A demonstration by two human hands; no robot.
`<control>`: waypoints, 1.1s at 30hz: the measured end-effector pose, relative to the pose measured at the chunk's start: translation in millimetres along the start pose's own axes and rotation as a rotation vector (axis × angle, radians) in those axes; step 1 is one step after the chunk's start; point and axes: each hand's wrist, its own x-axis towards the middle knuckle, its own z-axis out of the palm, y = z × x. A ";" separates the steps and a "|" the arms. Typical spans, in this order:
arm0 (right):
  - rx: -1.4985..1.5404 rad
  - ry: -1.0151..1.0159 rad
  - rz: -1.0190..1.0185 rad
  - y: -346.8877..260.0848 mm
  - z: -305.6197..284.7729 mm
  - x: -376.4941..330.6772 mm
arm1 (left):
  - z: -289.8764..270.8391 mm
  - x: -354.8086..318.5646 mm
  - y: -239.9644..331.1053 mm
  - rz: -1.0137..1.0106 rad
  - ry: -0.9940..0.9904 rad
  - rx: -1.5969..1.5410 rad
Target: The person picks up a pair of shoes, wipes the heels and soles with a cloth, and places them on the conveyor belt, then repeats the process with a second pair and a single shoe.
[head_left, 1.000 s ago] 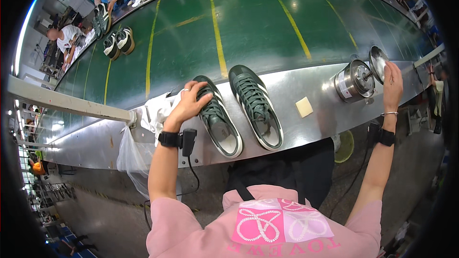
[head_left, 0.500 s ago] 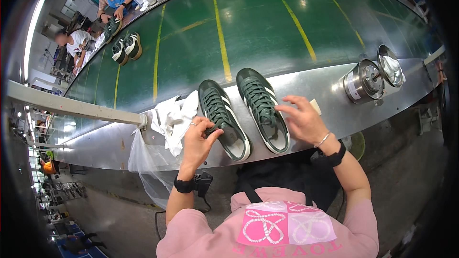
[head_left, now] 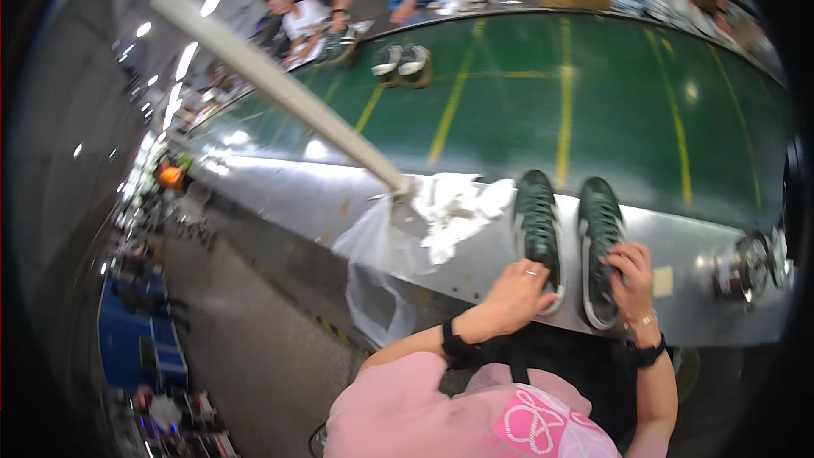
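Observation:
Two dark green sneakers with pale stripes and white soles stand side by side on the metal ledge, toes pointing away from me. My left hand (head_left: 515, 293) is closed at the opening of the left sneaker (head_left: 538, 225), its fingers curled over the collar near the heel. At the right sneaker (head_left: 600, 220), my right hand (head_left: 630, 278) has its fingertips bunched against the edge by the lower laces. Motion blur hides exactly what part each set of fingertips grips. Crumpled white cloth (head_left: 454, 212) lies left of the pair.
A green conveyor belt (head_left: 509, 110) with yellow lines runs beyond the ledge. Another pair of sneakers (head_left: 402, 65) sits on it, near two co-workers. A slanted post (head_left: 297, 110), plastic bag (head_left: 373, 263), metal pot (head_left: 742, 271) and pale pad (head_left: 663, 282) are nearby.
The view has swung left, so the sneakers appear farther right. My left hand has shifted toward the left sneaker's heel; my right hand's fingers have drawn together at the right sneaker.

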 end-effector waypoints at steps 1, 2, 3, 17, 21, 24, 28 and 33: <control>-0.007 0.012 -0.025 -0.2 3.0 -3.8 | 1.6 1.0 0.3 -0.015 -0.023 0.012; 0.046 0.022 0.028 -8.7 2.3 -5.7 | 2.0 1.7 0.9 -0.006 -0.010 0.055; 0.100 0.028 0.083 -14.8 3.8 -9.3 | 2.8 0.7 0.8 0.000 -0.003 0.100; -0.077 -0.178 0.339 -51.9 1.3 -30.8 | 8.0 -15.3 3.0 0.000 0.142 -0.008; -0.359 -0.416 0.229 -64.9 6.2 -11.2 | 15.4 -7.7 1.2 0.003 0.128 0.048; -0.466 -0.432 0.151 -63.6 9.3 -12.5 | 12.7 -6.1 2.9 -0.035 0.023 0.028; -0.252 -0.230 0.161 -55.5 12.7 -27.3 | 24.3 -13.9 -9.4 0.024 0.146 -0.120; -0.042 -0.032 0.174 -12.1 9.9 -62.2 | 16.2 -24.2 -21.7 0.022 0.396 -0.380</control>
